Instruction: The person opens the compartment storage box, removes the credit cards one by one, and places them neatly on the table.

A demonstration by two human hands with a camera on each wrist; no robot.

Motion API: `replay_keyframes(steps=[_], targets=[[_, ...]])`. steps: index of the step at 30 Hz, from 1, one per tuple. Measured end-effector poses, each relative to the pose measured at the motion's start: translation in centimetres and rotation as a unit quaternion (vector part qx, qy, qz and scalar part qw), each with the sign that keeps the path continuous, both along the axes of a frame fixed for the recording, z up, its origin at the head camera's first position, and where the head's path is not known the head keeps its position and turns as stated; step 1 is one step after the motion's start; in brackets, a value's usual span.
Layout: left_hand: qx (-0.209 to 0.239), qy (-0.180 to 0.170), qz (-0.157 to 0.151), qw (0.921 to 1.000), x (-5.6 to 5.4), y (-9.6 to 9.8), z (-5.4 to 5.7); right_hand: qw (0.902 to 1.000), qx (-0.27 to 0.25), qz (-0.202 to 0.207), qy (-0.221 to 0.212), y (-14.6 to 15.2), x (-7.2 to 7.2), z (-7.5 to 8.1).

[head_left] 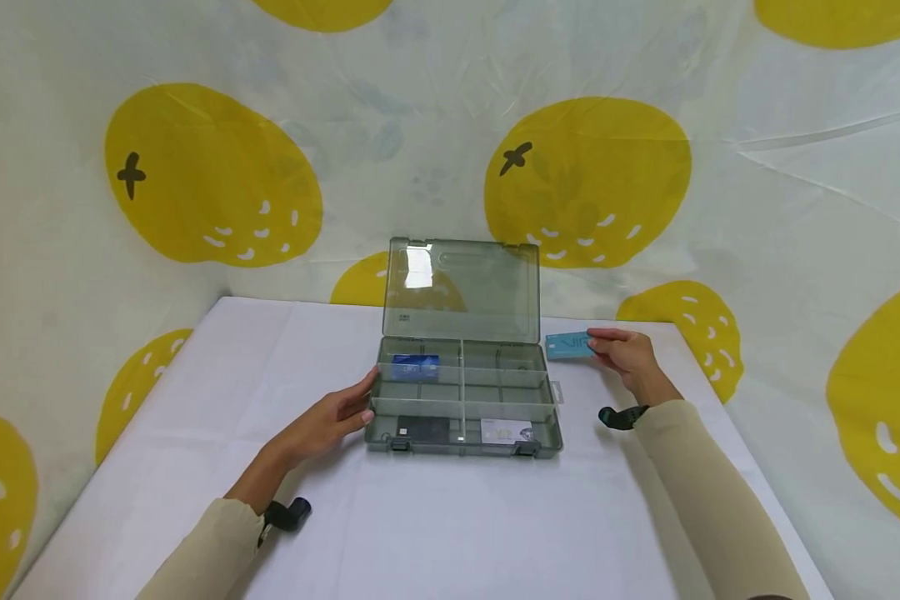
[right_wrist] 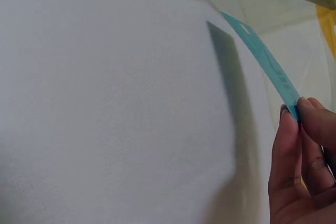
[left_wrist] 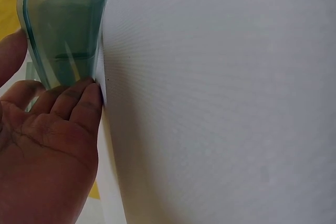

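A translucent grey-green compartment box stands on the white table with its lid raised at the back. My left hand touches the box's left side; in the left wrist view the fingers rest fairly straight against the wall. To the right of the box, my right hand pinches a teal card by one end. In the right wrist view this card is tilted above the cloth. Inside the box lie a blue card at back left, a black card at front left and a white card at front right.
White cloth covers the table. A pale curtain with large yellow fruit prints hangs behind and at both sides. Dark wrist cameras are strapped to both wrists.
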State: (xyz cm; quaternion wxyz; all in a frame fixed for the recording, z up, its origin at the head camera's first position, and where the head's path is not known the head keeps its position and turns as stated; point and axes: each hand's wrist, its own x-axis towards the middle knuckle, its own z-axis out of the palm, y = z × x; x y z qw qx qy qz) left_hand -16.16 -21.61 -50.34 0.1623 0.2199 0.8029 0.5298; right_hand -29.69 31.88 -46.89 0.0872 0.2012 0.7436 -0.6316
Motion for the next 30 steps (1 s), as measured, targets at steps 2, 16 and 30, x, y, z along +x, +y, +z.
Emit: replay_keyframes(steps=[2, 16, 30], targets=[[0.001, 0.001, 0.0, 1.0, 0.0, 0.0, 0.0, 0.9999, 0.014, 0.0, -0.004, 0.2, -0.1, -0.3], [0.009, 0.0, -0.004, 0.9999, 0.0, 0.2, 0.2, 0.9959, 0.087, -0.018, -0.015, 0.6, -0.7, -1.4], [0.004, 0.003, -0.003, 1.0, -0.1, 0.2, 0.2, 0.9607, 0.239, 0.103, 0.097, -3.2, 1.7, 1.8]])
